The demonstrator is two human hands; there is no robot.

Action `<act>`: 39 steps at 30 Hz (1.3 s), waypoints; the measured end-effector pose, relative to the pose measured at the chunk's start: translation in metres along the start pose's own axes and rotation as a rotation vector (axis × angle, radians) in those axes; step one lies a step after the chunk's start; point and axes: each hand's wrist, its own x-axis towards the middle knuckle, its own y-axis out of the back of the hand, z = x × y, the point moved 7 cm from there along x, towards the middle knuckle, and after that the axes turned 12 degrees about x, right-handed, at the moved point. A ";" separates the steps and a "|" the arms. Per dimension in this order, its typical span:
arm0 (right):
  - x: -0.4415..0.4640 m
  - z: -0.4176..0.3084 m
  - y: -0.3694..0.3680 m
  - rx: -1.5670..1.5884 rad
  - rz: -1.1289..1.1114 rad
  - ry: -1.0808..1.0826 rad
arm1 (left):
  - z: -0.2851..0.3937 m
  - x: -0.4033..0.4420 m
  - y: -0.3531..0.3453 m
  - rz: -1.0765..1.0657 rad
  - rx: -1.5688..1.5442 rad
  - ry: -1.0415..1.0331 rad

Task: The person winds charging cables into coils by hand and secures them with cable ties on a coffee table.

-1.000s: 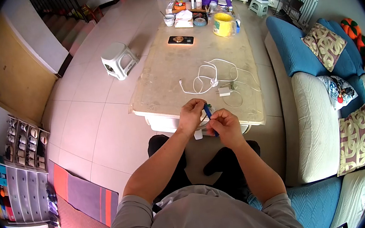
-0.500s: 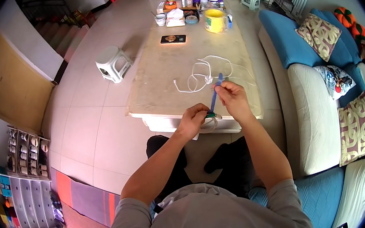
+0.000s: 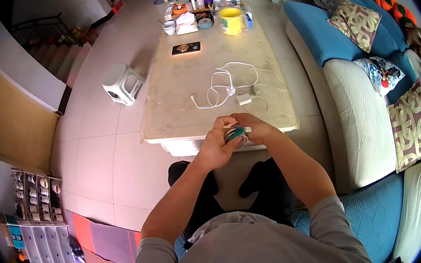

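left hand (image 3: 213, 146) curls round one coiled cable (image 3: 242, 140) | right hand (image 3: 258, 128) meets it, fingertips hidden, cannot tell grip | one green-blue strap (image 3: 234, 135) crosses cable, long axis slanting up rightward | cable before table's (image 3: 167, 110) near edge | beyond: one charger (image 3: 243, 98), one phone (image 3: 186, 48)

I have a pale cable (image 3: 243, 140) wound into a small bundle of several loops, gathered between my left hand (image 3: 216, 143) and my right hand (image 3: 257, 129), just above the near edge of the desk (image 3: 168, 118). Around the loops goes a narrow strap (image 3: 233, 136), green along the stretch facing me and blue near its top, where my fingers partly cover it, so I cannot tell whether it is fastened. A small white end piece (image 3: 248, 129) sticks out beside the strap, toward my right palm.
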 end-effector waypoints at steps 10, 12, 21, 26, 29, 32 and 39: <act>-0.013 -0.002 0.000 0.087 0.189 -0.044 | 0.013 0.003 0.005 0.079 0.353 0.050; -0.010 -0.002 0.012 -0.162 0.234 -0.026 | 0.003 0.005 0.008 0.082 0.349 0.072; -0.053 -0.015 -0.006 -0.167 0.420 0.442 | -0.020 0.011 0.023 0.259 0.342 0.169; -0.055 -0.003 -0.026 -0.277 0.358 0.382 | -0.039 0.016 0.023 0.293 0.283 0.159; -0.053 -0.006 -0.035 -0.329 0.347 0.390 | -0.029 0.014 0.022 0.280 0.273 0.150; -0.050 -0.007 -0.039 -0.303 0.315 0.391 | -0.022 0.012 0.019 0.249 0.255 0.128; -0.037 0.006 -0.026 -0.070 0.161 0.401 | -0.038 0.011 0.008 0.043 -0.448 0.235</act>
